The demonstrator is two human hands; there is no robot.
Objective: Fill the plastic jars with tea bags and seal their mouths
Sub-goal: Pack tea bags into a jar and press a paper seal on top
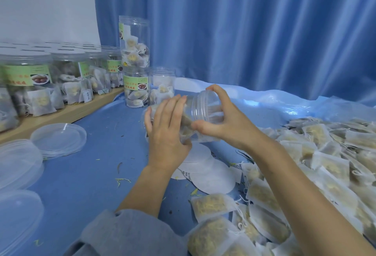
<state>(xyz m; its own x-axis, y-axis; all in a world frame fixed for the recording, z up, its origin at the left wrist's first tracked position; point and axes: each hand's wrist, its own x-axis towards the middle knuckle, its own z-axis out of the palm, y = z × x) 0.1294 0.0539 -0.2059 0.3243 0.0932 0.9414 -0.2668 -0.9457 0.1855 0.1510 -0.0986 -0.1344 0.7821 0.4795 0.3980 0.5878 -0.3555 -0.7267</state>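
At the bottom of the frame our grey sleeve leads up past a heap of tea bags that fills the lower right, its nearest bags lying just beside our forearms. Above them, at centre, white seal discs lie overlapped on the blue table.

Mid-frame, we hold a plastic jar tilted on its side above the discs, its threaded mouth turned to the right. Our left hand wraps the jar's body, fingers curled round it; our right hand pinches the rim between thumb below and fingers above. Tea bags show through the wall, so we judge the filling step to be in hand or just ending. The next move would call for righting the jar and laying a disc flat over the mouth.

Open cloth lies only centre-left. Clear lids crowd the left edge, and a wooden ledge carries filled, labelled jars at upper left. Farther back, a stack of two jars stands near the held jar, a knock-over risk. A blue curtain closes the background.
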